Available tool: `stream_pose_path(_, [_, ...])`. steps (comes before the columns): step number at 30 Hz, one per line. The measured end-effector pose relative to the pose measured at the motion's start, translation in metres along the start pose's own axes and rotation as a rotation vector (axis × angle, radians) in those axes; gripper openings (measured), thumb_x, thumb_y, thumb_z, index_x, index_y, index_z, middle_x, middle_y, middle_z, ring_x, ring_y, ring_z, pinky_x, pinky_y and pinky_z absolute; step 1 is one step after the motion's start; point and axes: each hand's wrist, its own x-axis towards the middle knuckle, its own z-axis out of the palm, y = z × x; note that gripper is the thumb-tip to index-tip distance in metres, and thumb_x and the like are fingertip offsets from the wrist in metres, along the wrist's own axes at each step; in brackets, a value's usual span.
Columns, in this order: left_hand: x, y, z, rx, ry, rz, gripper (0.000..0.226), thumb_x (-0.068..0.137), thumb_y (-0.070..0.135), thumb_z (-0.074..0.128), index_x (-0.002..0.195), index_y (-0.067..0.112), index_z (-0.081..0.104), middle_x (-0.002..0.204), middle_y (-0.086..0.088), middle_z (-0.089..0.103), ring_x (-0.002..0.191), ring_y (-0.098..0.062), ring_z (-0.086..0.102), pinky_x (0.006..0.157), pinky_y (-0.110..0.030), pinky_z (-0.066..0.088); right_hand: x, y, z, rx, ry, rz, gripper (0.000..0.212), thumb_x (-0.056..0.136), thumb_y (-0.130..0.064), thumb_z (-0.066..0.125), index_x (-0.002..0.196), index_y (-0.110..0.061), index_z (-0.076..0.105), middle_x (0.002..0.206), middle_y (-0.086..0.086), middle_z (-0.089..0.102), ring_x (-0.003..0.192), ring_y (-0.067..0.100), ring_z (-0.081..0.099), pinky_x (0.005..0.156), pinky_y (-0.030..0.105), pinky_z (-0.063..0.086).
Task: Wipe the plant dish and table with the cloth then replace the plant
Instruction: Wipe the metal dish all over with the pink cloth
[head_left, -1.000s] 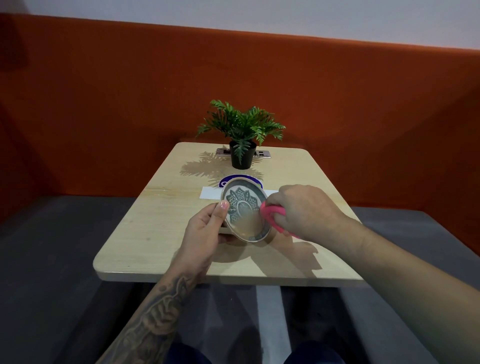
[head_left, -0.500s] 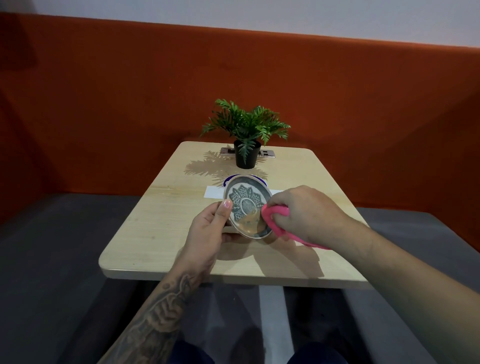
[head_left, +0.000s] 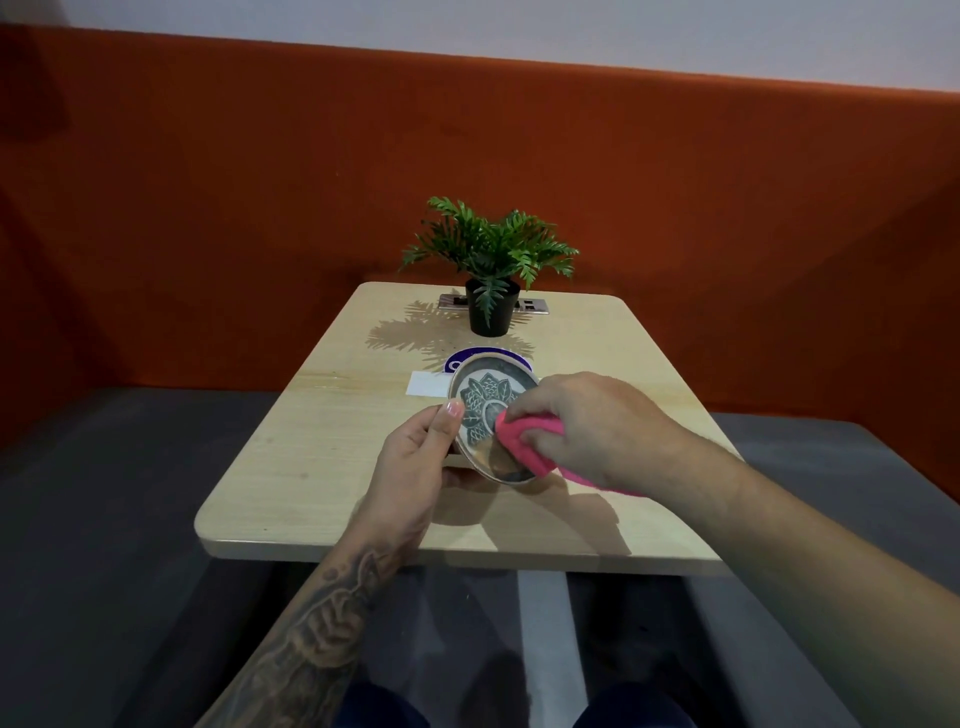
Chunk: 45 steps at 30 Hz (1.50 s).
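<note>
My left hand (head_left: 415, 462) holds the round plant dish (head_left: 480, 410), grey with a leaf pattern, tilted up on edge above the light wooden table (head_left: 322, 457). My right hand (head_left: 587, 426) grips a pink cloth (head_left: 524, 441) and presses it against the dish's inner face, covering its right half. The green plant in its black pot (head_left: 488, 312) stands apart on the table's far end.
A blue round sticker (head_left: 467, 358) and a white label (head_left: 428, 384) lie on the table behind the dish. A metal socket panel (head_left: 535, 305) sits behind the pot. An orange padded wall surrounds the table, with grey bench seats on both sides.
The pink cloth has slid from the dish's right rim in toward its centre. The dish stays tilted in my left hand.
</note>
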Motion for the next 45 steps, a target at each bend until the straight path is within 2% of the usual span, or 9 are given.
stream_pose_path(5, [0.000, 0.000, 0.000, -0.007, -0.011, -0.005, 0.032, 0.097, 0.034, 0.052, 0.099, 0.011, 0.074, 0.092, -0.014, 0.078, 0.081, -0.025, 0.072, 0.076, -0.050, 0.058, 0.002, 0.001, -0.001, -0.076, 0.013, -0.038, 0.028, 0.096, -0.037, 0.053, 0.121, -0.045, 0.066, 0.113, -0.013, 0.064, 0.104, 0.014, 0.058, 0.075, 0.033, 0.051])
stream_pose_path(12, [0.000, -0.001, -0.001, 0.003, -0.018, -0.001, 0.031, 0.099, 0.030, 0.051, 0.100, 0.007, 0.072, 0.092, -0.016, 0.077, 0.080, -0.026, 0.072, 0.065, -0.041, 0.061, 0.001, -0.005, -0.004, -0.106, 0.016, -0.035, 0.027, 0.097, -0.039, 0.053, 0.120, -0.044, 0.066, 0.111, -0.011, 0.063, 0.100, 0.015, 0.058, 0.068, 0.031, 0.045])
stream_pose_path(16, [-0.001, 0.001, -0.002, 0.002, -0.023, -0.001, 0.037, 0.094, 0.038, 0.053, 0.103, 0.007, 0.071, 0.092, -0.016, 0.077, 0.080, -0.028, 0.073, 0.070, -0.044, 0.061, -0.002, -0.016, -0.003, -0.026, 0.014, -0.085, 0.029, 0.094, -0.035, 0.053, 0.119, -0.045, 0.065, 0.112, -0.013, 0.061, 0.102, 0.016, 0.058, 0.077, 0.037, 0.052])
stream_pose_path(21, [-0.001, -0.001, -0.001, 0.006, -0.042, -0.003, 0.039, 0.093, 0.038, 0.054, 0.106, 0.005, 0.071, 0.098, -0.024, 0.075, 0.086, -0.034, 0.071, 0.076, -0.053, 0.061, 0.001, -0.016, -0.006, -0.119, 0.030, -0.063, 0.029, 0.098, -0.037, 0.050, 0.123, -0.044, 0.064, 0.110, -0.010, 0.060, 0.093, 0.015, 0.056, 0.064, 0.031, 0.042])
stream_pose_path(25, [-0.001, 0.000, -0.002, 0.005, -0.028, -0.013, 0.039, 0.089, 0.042, 0.054, 0.097, 0.009, 0.072, 0.089, -0.019, 0.076, 0.080, -0.029, 0.071, 0.073, -0.049, 0.060, -0.003, -0.023, -0.007, -0.066, -0.002, -0.120, 0.030, 0.095, -0.038, 0.052, 0.121, -0.044, 0.066, 0.109, -0.013, 0.059, 0.099, 0.014, 0.058, 0.073, 0.035, 0.053])
stream_pose_path(29, [-0.001, 0.000, -0.002, 0.016, -0.057, -0.011, 0.044, 0.089, 0.042, 0.054, 0.104, 0.005, 0.070, 0.098, -0.023, 0.075, 0.087, -0.033, 0.071, 0.077, -0.052, 0.061, 0.000, -0.020, -0.010, -0.112, 0.054, -0.114, 0.029, 0.097, -0.042, 0.052, 0.123, -0.044, 0.066, 0.111, -0.011, 0.060, 0.099, 0.013, 0.058, 0.068, 0.031, 0.047])
stream_pose_path(33, [-0.001, 0.002, -0.002, 0.013, -0.070, 0.001, 0.042, 0.088, 0.042, 0.053, 0.097, 0.004, 0.069, 0.084, -0.014, 0.074, 0.076, -0.023, 0.070, 0.068, -0.040, 0.059, -0.002, -0.026, -0.002, -0.012, 0.088, -0.177, 0.030, 0.095, -0.041, 0.054, 0.123, -0.043, 0.065, 0.110, -0.011, 0.061, 0.099, 0.015, 0.058, 0.072, 0.035, 0.052])
stream_pose_path(40, [-0.001, 0.002, -0.005, -0.025, -0.082, 0.000, 0.041, 0.086, 0.044, 0.057, 0.093, 0.006, 0.070, 0.088, -0.018, 0.072, 0.081, -0.030, 0.068, 0.086, -0.061, 0.053, 0.000, -0.023, -0.011, 0.132, -0.044, -0.115, 0.029, 0.088, -0.032, 0.065, 0.114, -0.041, 0.072, 0.097, -0.022, 0.055, 0.093, 0.005, 0.049, 0.080, 0.032, 0.049])
stream_pose_path(45, [0.000, 0.004, -0.006, -0.050, -0.101, 0.003, 0.034, 0.086, 0.042, 0.055, 0.091, 0.011, 0.069, 0.087, -0.011, 0.074, 0.078, -0.023, 0.069, 0.080, -0.049, 0.056, -0.001, -0.027, -0.005, 0.196, 0.030, -0.115, 0.029, 0.089, -0.035, 0.064, 0.117, -0.040, 0.070, 0.103, -0.021, 0.061, 0.095, 0.005, 0.052, 0.081, 0.033, 0.049])
